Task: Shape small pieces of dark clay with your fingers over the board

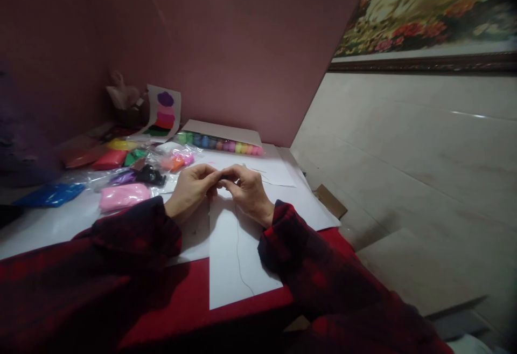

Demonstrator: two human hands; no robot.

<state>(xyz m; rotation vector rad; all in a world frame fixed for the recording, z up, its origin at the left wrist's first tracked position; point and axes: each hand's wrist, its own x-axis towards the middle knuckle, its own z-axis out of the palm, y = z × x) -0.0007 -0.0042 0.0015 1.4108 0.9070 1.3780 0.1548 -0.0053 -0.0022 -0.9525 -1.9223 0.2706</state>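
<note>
My left hand (191,188) and my right hand (249,194) meet fingertip to fingertip above the table, both closed in a pinch. A small dark bit seems to show between the fingers, but I cannot make out what it is. Below them lies a white sheet of paper (226,273) with one thin wavy line running down it. Left of my left hand are a pink clay packet (124,196), a black lump in clear plastic (149,175) and an orange lump in a bag (174,163).
A long clear pack of coloured clay (220,144) lies at the back. A card with purple, pink, orange and black shapes (165,111) leans behind the packets. A blue packet (52,195) lies far left. The red tablecloth (173,311) shows along the front edge.
</note>
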